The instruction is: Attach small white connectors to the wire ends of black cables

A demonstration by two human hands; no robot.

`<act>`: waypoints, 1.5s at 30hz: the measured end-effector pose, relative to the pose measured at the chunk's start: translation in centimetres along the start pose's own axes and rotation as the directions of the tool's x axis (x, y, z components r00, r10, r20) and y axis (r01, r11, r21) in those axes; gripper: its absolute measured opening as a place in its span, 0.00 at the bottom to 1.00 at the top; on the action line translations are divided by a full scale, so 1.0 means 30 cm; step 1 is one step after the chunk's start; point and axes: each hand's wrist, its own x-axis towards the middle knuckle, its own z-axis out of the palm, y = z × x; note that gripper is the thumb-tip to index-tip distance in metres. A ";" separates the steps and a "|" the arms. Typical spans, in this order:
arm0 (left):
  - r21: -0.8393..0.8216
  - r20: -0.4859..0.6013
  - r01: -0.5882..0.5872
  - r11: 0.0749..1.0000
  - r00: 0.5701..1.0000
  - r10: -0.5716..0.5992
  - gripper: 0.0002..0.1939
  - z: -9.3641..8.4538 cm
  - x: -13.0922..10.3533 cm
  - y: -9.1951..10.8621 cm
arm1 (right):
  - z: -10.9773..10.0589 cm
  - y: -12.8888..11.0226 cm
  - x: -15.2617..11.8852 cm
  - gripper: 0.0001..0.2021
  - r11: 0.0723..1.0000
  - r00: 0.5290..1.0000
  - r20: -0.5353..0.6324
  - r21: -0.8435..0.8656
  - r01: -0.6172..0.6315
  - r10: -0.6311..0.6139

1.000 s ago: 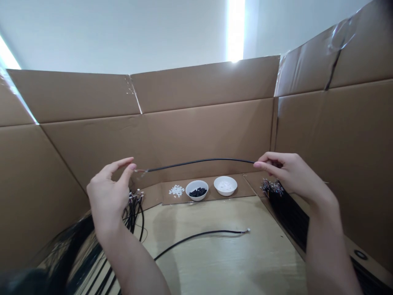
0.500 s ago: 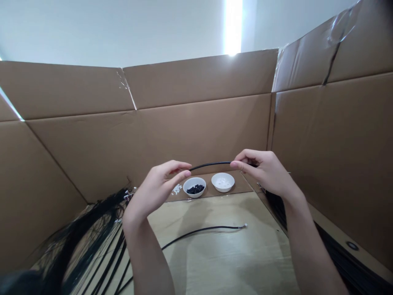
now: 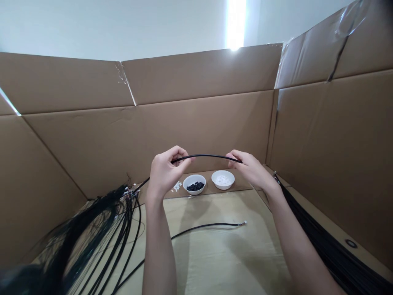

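Note:
Both hands hold a black cable (image 3: 207,155) up in front of the cardboard wall, where it bows gently between them. My left hand (image 3: 168,170) is closed on it with thumb and fingers, and the cable runs on behind the wrist to the left. My right hand (image 3: 245,166) pinches it near its right end; the tip is hidden in the fingers. Below the hands stand a white bowl of small black pieces (image 3: 184,186) and a white bowl of small clear or whitish pieces (image 3: 212,180). Another black cable (image 3: 202,226), with a white connector (image 3: 245,223), lies on the table under them.
Tall cardboard walls (image 3: 196,127) enclose the table (image 3: 221,262). Loose white pieces (image 3: 177,186) lie beside the left bowl. Several black cables with white connectors (image 3: 130,191) spread along the left side. A thick black cable bundle (image 3: 325,246) runs along the right edge.
The right hand has shifted left and turned, and the left hand has moved slightly right and up. The held cable now shows past the left wrist. The view has tilted slightly.

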 end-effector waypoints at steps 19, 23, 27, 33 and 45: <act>0.347 0.009 0.147 0.926 0.987 -0.160 0.13 0.124 0.063 -0.184 | 0.059 0.198 0.090 0.22 0.709 0.949 0.050 0.653 -0.266 0.310; 0.433 -0.126 0.110 0.895 0.990 -0.061 0.10 0.143 0.068 -0.175 | 0.067 0.168 0.090 0.23 0.729 0.954 -0.065 0.661 -0.178 0.292; 0.462 -0.307 0.096 0.882 0.950 0.057 0.38 0.140 0.068 -0.143 | 0.050 0.113 0.074 0.25 0.740 0.966 -0.099 0.662 -0.115 0.239; 0.276 -0.564 0.083 0.958 0.821 0.091 0.39 0.159 0.073 -0.179 | 0.019 0.051 0.050 0.29 0.736 0.968 -0.149 0.676 -0.049 0.201; 0.360 0.482 0.276 0.891 0.762 -0.431 0.17 0.298 0.014 -0.490 | -0.065 0.000 -0.003 0.30 0.786 0.955 -0.286 0.607 0.118 0.078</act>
